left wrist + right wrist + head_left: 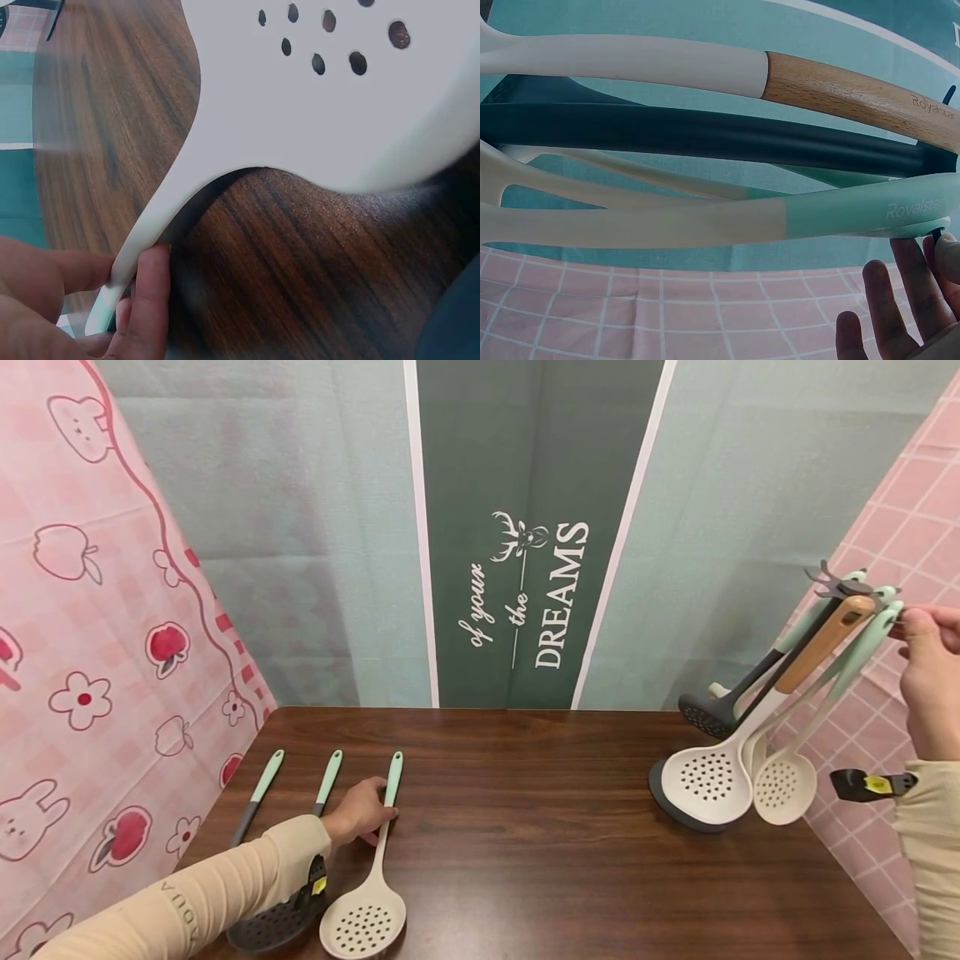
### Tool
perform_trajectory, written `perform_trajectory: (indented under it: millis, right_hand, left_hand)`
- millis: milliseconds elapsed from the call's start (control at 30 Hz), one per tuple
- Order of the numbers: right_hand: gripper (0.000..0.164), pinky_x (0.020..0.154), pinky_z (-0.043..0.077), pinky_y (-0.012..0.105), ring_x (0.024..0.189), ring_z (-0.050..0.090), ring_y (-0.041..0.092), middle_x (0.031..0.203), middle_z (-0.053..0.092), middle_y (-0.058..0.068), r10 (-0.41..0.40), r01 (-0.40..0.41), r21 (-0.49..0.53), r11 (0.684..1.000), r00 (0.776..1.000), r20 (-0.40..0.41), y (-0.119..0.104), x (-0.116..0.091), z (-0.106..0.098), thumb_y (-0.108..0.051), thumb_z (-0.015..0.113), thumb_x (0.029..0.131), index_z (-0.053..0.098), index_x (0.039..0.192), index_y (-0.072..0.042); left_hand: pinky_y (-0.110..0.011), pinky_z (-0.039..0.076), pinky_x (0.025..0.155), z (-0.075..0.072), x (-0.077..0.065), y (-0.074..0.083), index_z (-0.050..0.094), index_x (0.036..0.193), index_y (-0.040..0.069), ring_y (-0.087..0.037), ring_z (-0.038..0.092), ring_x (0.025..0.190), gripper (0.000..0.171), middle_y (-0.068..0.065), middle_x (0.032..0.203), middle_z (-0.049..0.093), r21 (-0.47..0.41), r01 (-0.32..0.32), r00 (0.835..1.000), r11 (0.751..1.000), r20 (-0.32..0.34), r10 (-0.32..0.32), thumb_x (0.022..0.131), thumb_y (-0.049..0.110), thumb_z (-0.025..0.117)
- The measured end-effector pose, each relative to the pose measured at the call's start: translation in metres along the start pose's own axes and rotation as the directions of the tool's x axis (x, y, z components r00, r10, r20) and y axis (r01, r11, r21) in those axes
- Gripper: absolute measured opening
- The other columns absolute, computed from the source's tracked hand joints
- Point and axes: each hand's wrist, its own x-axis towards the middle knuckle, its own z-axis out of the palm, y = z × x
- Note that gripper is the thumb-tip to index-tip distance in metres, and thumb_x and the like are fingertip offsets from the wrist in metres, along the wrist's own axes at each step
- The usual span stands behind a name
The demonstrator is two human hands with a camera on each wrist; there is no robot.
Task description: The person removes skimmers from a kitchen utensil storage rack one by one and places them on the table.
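On the table at left, my left hand (362,810) pinches the mint handle (393,781) of a cream skimmer (363,920), whose perforated head points toward me. Thumb and fingers press its narrow neck from both sides in the left wrist view. My right hand (933,672) is raised at a dark utensil rack (853,587), its thumb and forefinger pinching a small dark hook tip (936,235) at the end of a mint handle (862,207). That handle belongs to a hanging cream skimmer (785,787); the hand's other fingers are spread.
Two more mint-handled utensils lie left of the cream skimmer; my forearm partly hides a dark perforated head (273,927). A wooden-handled white skimmer (705,783) and dark utensils hang on the rack, above its grey base (690,817). Fabric backdrops surround the table (525,860).
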Motion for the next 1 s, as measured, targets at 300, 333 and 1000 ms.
perform_trajectory:
  millis: [300, 333, 1000]
  right_hand:
    - [0.026, 0.064, 0.035, 0.007, 0.073, 0.06, -0.005, 0.071, 0.069, -0.018, 0.012, -0.012, 0.007, 1.0, 1.0, 0.001, -0.003, -0.004, 0.001, -0.007, 0.059, 0.102, 0.067, 0.084, -0.024]
    - [0.026, 0.064, 0.035, 0.007, 0.073, 0.06, -0.005, 0.071, 0.069, -0.018, 0.018, -0.018, 0.015, 1.0, 1.0, 0.002, -0.003, -0.004, 0.001, -0.007, 0.059, 0.102, 0.067, 0.084, -0.023]
    - [0.02, 0.071, 0.036, 0.007, 0.083, 0.061, -0.004, 0.083, 0.07, -0.019, -0.058, 0.062, -0.088, 0.994, 0.997, 0.04, -0.003, -0.011, -0.005, -0.011, 0.056, 0.104, 0.071, 0.095, -0.023]
  left_hand:
    - [-0.036, 0.057, 0.048, 0.001, 0.0, -0.003, 0.043, 0.142, -0.012, -0.022, 0.065, 0.062, 0.058, -0.018, 0.091, 0.059, 0.019, -0.001, 1.0, 1.0, -0.013, 0.001, 0.091, -0.002, 0.069]
    - [-0.036, 0.057, 0.048, 0.002, 0.001, -0.003, 0.043, 0.142, -0.012, -0.022, 0.065, 0.062, 0.058, -0.018, 0.091, 0.059, 0.02, -0.002, 1.0, 1.0, -0.013, 0.002, 0.091, -0.002, 0.069]
    - [-0.035, 0.057, 0.048, 0.003, 0.004, -0.003, 0.044, 0.14, -0.013, -0.021, 0.065, 0.059, 0.058, -0.016, 0.085, 0.059, 0.063, -0.011, 1.0, 0.998, -0.026, 0.013, 0.09, -0.001, 0.071]
